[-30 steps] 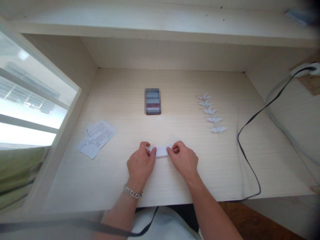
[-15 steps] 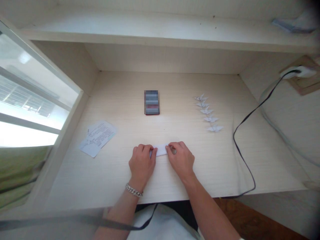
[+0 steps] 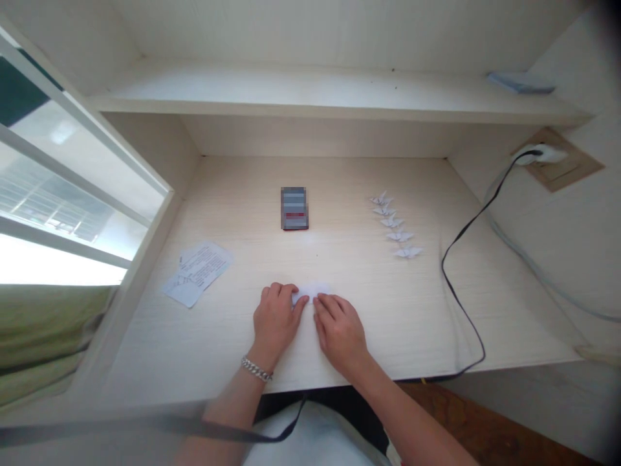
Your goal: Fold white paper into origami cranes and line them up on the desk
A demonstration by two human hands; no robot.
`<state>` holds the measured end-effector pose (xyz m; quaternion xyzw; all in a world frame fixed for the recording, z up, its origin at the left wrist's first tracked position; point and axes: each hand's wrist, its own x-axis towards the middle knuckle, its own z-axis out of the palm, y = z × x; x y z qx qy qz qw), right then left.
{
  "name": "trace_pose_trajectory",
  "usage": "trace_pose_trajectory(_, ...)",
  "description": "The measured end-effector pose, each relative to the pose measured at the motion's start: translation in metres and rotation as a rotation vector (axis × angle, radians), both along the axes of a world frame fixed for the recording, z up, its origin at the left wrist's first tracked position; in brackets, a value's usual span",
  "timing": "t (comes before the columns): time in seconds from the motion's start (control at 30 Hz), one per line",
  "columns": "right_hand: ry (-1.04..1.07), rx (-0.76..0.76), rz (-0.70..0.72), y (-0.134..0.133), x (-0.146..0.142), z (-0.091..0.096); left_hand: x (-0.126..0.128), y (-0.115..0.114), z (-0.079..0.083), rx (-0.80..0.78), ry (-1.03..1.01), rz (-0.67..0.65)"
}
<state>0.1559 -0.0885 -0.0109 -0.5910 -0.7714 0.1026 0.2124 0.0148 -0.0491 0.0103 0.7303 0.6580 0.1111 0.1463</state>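
A small folded strip of white paper (image 3: 310,291) lies on the desk between my hands. My left hand (image 3: 277,317), with a chain bracelet at the wrist, grips its left end between thumb and fingers. The fingers of my right hand (image 3: 339,330) lie flat along the paper's near right edge, close together, with the thumb drawn in below. Part of the paper is hidden by the fingers. To the right, several white folded paper cranes (image 3: 398,236) stand in a slanting row.
Behind the paper lies a dark, blurred-out rectangular object (image 3: 294,208). Printed paper slips (image 3: 201,272) are at the left. A black cable (image 3: 456,288) runs from a wall socket (image 3: 563,165) down the right side. A shelf (image 3: 310,107) spans the back; a strap (image 3: 145,424) crosses low in front.
My right hand has gone from pinching the paper's right end to laying its fingers along the near edge. My left hand keeps its grip. The camera view has tilted up slightly.
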Motion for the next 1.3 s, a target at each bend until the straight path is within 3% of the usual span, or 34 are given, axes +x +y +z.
trace_pose_trajectory(0.2,0.028,0.013,0.007,-0.002,0.004,0.003,-0.016,0.004,-0.002,0.03,-0.147,-0.133)
trace_pose_trajectory(0.43,0.041,0.062,0.002,-0.002,0.003,-0.001,0.007,0.018,0.011,-0.036,0.065,-0.255)
trace_pose_trajectory(0.6,0.072,0.083,0.011,-0.002,0.005,-0.005,0.017,0.026,0.013,-0.075,0.18,-0.211)
trace_pose_trajectory(0.97,0.109,0.139,0.007,-0.004,0.005,-0.006,0.019,0.023,0.015,-0.139,0.152,-0.181)
trace_pose_trajectory(1.3,0.14,0.161,0.002,-0.008,0.004,-0.008,0.016,0.02,0.009,-0.124,-0.054,-0.092)
